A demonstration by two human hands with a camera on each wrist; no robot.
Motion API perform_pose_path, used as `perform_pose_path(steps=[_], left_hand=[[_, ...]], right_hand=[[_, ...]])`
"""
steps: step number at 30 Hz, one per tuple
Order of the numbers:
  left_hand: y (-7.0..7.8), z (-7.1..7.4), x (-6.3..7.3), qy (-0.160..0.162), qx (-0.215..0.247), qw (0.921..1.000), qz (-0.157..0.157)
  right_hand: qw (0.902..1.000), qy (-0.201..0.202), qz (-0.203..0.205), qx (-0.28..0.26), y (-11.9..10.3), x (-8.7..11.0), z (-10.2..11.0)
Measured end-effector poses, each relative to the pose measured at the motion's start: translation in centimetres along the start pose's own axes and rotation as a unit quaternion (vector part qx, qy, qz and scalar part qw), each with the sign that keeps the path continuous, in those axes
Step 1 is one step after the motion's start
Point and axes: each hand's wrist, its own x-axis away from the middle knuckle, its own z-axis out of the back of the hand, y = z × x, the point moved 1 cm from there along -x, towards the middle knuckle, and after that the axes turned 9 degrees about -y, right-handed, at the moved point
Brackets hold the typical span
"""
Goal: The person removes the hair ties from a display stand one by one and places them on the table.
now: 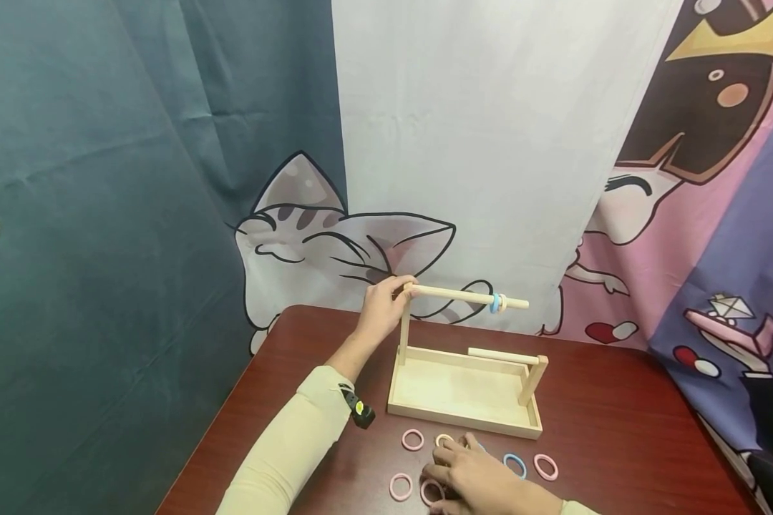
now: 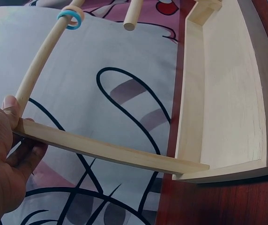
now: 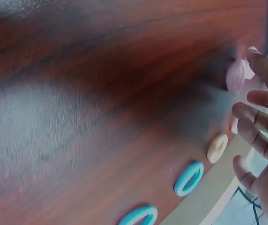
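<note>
My left hand (image 1: pixel 384 307) grips the top corner of a wooden stand, where an upright post (image 2: pixel 110 147) meets a long dowel (image 1: pixel 451 293). A blue ring (image 1: pixel 494 303) and a beige ring (image 1: pixel 502 303) hang on that dowel near its free end. Low over the table, my right hand (image 1: pixel 473 476) has its fingers apart around a pink ring (image 3: pixel 235 77), which does not appear pinched. Beside that hand lie a beige ring (image 3: pixel 213 151) and a blue ring (image 3: pixel 180 185). Its palm hides part of the ring group in the head view.
The stand rises from a shallow wooden tray (image 1: pixel 457 420), with a shorter post (image 1: pixel 533 383) and dowel (image 1: pixel 502 355) at its right. More pink rings lie on the dark red table (image 1: pixel 618 429). Printed curtains (image 1: pixel 502 129) hang behind it.
</note>
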Motion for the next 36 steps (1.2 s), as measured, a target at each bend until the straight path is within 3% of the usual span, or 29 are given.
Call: perform_pose_path(steps=[8,19,28,36], left_hand=[[-0.1,0.1,0.2,0.003,-0.001,1.0000,-0.002],[-0.1,0.3,0.3,0.001,-0.004,1.0000,-0.008],[-0.2,0.0,0.2,-0.002,0.004,1.0000,-0.003],[0.0,0.0,0.0,-0.003,0.003,1.0000,-0.002]], right_hand=[[0.9981,0.033,-0.052,-0.009,3.2,1.3,3.2],[0.9836,0.090,-0.156,-0.010,10.5,3.6,9.0],[0.9545,0.173,-0.238,-0.048,15.4,5.7,10.9],[0.9080,0.143,-0.369,-0.138,18.3,5.7,11.1]])
